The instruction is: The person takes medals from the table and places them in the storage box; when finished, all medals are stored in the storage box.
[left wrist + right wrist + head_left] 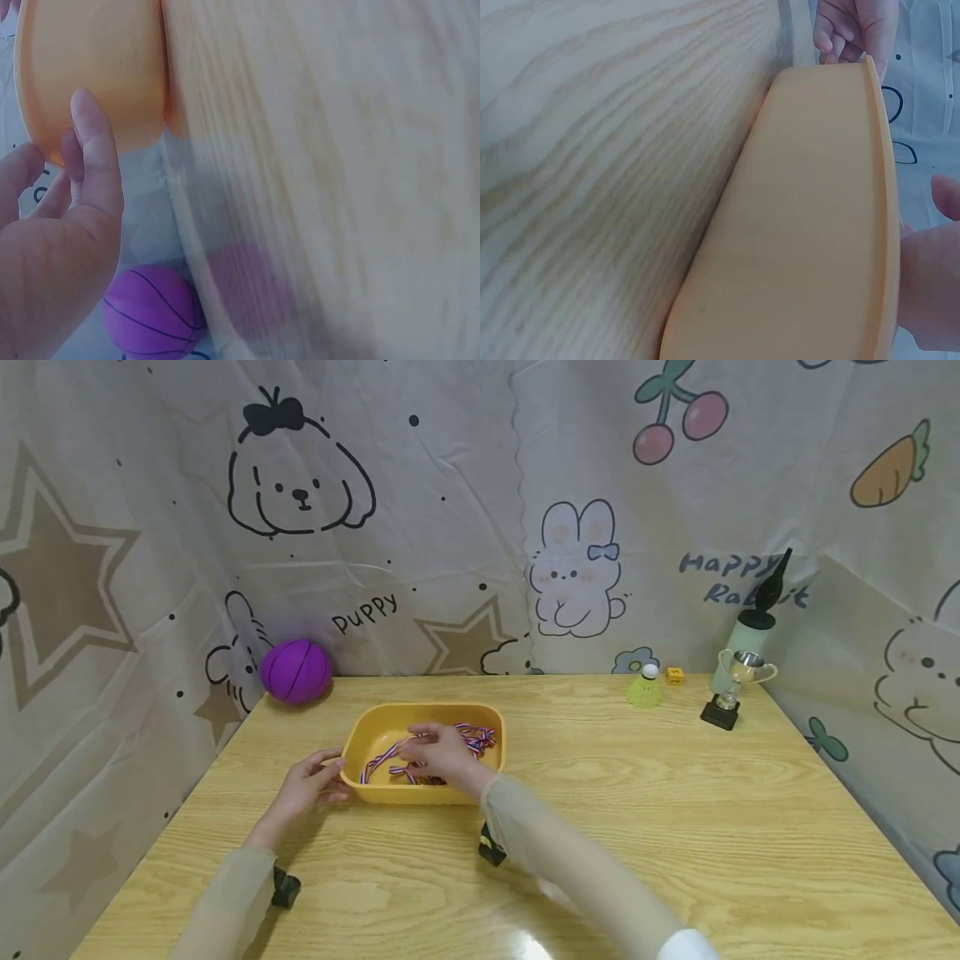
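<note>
A yellow plastic basin (pixel 420 795) stands on the table, with red, white and blue striped ribbons (pixel 480 739) lying in it. At its left end my left hand (pixel 311 781) grips the rim; in the left wrist view the fingers (pixel 95 142) lie along the basin's outer wall (pixel 112 60). My right hand (pixel 446 758) reaches over the front rim into the basin, above the ribbons. Its fingers are spread and slightly bent, and I see nothing held between them. It hides part of the ribbons. In the right wrist view the basin wall covers most of that hand.
A purple ball (pixel 297 672) sits at the table's back left corner. Toward the back right stand a yellow-green shuttlecock (pixel 646 687), a small yellow die (pixel 675 676), a trophy cup (pixel 738 681) and a pale green bottle-like object with a black top (pixel 752 627). Printed cloth hangs behind.
</note>
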`<state>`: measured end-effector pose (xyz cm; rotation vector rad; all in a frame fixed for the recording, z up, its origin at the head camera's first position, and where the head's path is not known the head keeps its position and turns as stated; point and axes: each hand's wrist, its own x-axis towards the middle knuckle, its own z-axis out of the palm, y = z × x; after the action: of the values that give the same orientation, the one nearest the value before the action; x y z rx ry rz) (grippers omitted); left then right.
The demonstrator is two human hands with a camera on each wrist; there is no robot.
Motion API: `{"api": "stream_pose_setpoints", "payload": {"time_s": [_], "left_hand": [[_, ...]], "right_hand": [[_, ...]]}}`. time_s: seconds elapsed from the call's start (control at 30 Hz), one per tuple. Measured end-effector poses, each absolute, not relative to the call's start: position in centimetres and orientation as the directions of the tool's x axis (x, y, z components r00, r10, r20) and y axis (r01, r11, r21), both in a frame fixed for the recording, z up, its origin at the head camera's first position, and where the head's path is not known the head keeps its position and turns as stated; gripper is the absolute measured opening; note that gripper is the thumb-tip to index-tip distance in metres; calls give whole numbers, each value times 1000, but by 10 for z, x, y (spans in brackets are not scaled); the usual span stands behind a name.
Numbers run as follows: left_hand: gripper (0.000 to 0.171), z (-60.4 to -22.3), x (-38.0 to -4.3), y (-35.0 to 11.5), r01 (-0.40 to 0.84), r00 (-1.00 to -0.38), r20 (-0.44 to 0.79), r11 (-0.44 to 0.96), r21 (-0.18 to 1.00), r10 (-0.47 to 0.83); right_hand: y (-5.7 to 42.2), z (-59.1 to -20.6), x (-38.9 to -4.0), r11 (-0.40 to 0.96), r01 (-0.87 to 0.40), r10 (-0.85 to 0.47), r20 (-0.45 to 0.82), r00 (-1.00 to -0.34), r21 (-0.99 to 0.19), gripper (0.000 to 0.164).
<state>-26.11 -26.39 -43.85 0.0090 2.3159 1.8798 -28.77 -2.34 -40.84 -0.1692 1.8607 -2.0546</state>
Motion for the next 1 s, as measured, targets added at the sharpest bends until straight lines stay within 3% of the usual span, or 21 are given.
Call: {"api": "stream_pose_setpoints", "payload": {"time_s": [0.5, 1.0], "left_hand": [[51, -440, -264, -263, -96, -987, -120, 201, 975, 107], [53, -437, -264, -268, -89, -987, -116, 224, 970, 110]], "right_hand": [[40, -391, -288, -67, 163, -366, -128, -922, -984, 42], [132, -380, -285, -28, 52, -307, -41, -951, -998, 46]]}}
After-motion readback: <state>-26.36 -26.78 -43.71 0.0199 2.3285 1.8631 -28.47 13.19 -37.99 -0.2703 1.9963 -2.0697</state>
